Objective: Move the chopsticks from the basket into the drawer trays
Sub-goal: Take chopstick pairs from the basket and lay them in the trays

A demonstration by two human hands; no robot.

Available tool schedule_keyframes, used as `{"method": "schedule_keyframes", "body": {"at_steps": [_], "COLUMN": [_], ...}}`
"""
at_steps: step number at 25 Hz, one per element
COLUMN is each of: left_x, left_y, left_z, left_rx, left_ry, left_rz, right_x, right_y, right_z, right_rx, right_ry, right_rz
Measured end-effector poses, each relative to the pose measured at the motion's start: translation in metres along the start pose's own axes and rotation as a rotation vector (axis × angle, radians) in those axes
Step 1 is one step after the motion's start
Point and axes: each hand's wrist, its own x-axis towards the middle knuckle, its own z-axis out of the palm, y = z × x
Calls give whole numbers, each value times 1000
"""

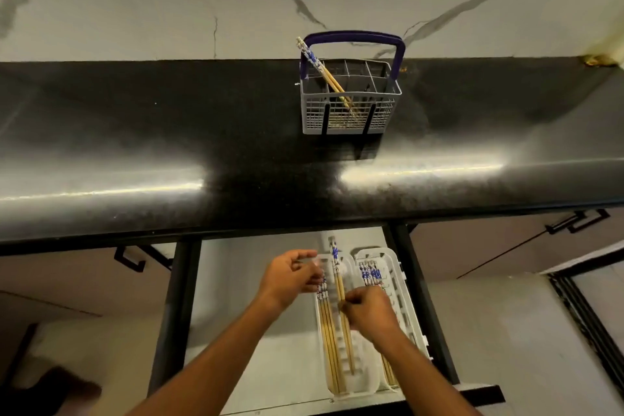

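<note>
Pinching a chopstick pair (341, 294) around mid-length with my right hand (369, 312), I had it angled over the left tray (366, 378) so it'd drop in beside the ones already lying there. My left hand (290, 275) was loose and open at the tray's far end, holding nothing, probably ready to nudge tips straight. The right tray (393, 258) already had some. 1 pair (319, 69) was leaning in the basket (349, 96) on the counter (169, 145).
</note>
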Motion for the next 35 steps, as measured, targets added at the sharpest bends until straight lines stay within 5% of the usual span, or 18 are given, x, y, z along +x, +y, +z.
{"method": "schedule_keyframes", "body": {"at_steps": [8, 27, 35], "left_x": [-1, -6, 16], "left_y": [-5, -1, 10], "left_z": [-18, -3, 7], "left_rx": [-165, -188, -102], "left_ry": [107, 201, 104], "left_rz": [-47, -86, -51], "right_x": [30, 30, 22], "right_y": [5, 19, 14], "right_z": [49, 50, 50], "right_rx": [-495, -526, -648], "right_ry": [100, 9, -31], "right_rz": [-4, 5, -66]}}
